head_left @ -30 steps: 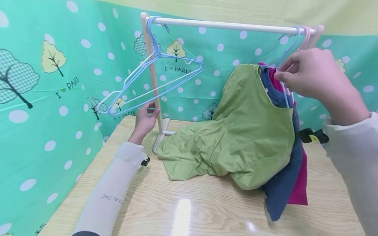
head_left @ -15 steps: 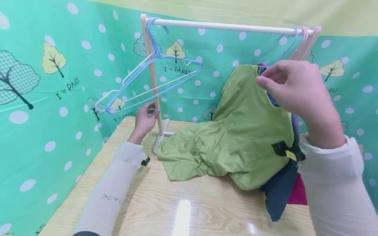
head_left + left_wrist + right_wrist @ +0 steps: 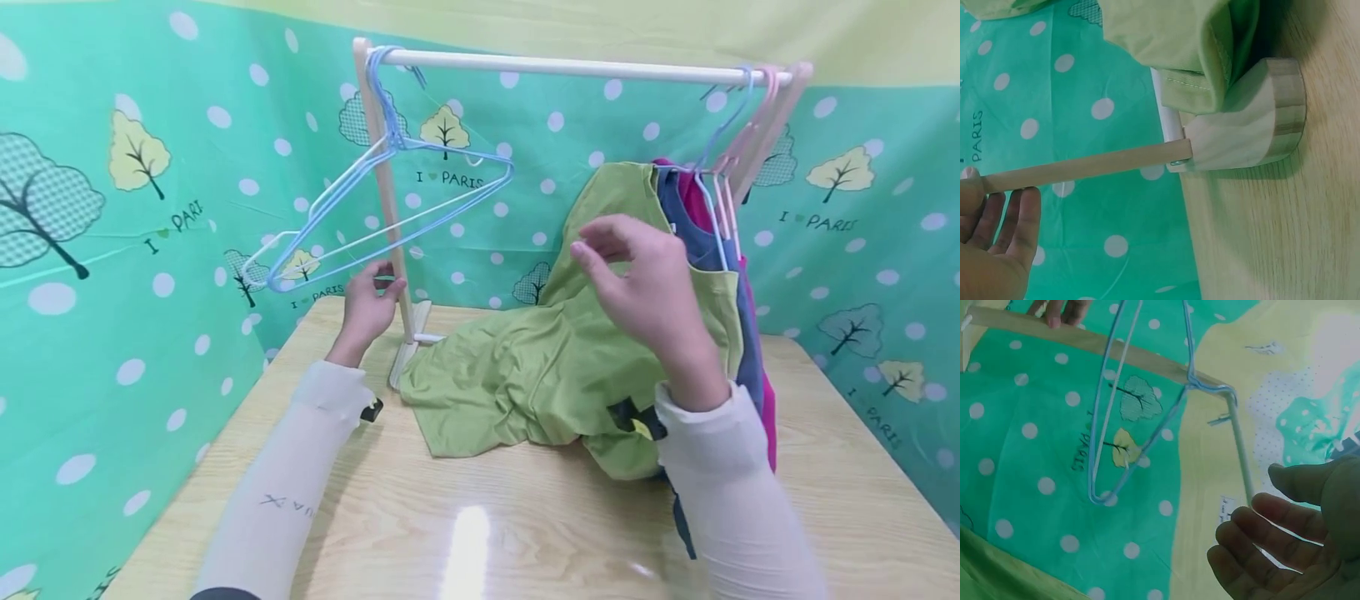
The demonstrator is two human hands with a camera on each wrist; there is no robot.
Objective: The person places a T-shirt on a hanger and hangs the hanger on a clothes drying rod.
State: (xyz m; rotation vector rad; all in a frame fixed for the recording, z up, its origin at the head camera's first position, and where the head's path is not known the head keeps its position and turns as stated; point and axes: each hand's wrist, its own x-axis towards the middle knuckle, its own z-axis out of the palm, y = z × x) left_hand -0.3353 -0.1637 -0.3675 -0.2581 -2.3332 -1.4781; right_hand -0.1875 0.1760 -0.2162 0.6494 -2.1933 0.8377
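Observation:
My left hand (image 3: 371, 304) holds the left wooden post (image 3: 1085, 165) of a small clothes rack, thumb on one side and fingers on the other. My right hand (image 3: 637, 275) is in front of a green shirt (image 3: 517, 375), its fingers loosely bent and nothing between them. The shirt hangs by a blue hanger (image 3: 723, 125) at the rack's right end, its lower part spread over the table. Behind it hang a navy garment (image 3: 748, 342) and a magenta one (image 3: 767, 425). Bare blue and white hangers (image 3: 390, 250) hang at the left end of the white rail (image 3: 570, 64).
The rack's left wooden foot (image 3: 1241, 125) stands on the wood-grain table (image 3: 390, 517), the green shirt lying against it. A teal curtain with dots and trees (image 3: 135, 333) surrounds the table at the back and sides.
My right hand has left the hangers at the right end, moving left and down across the front of the green shirt. My left hand stays on the post.

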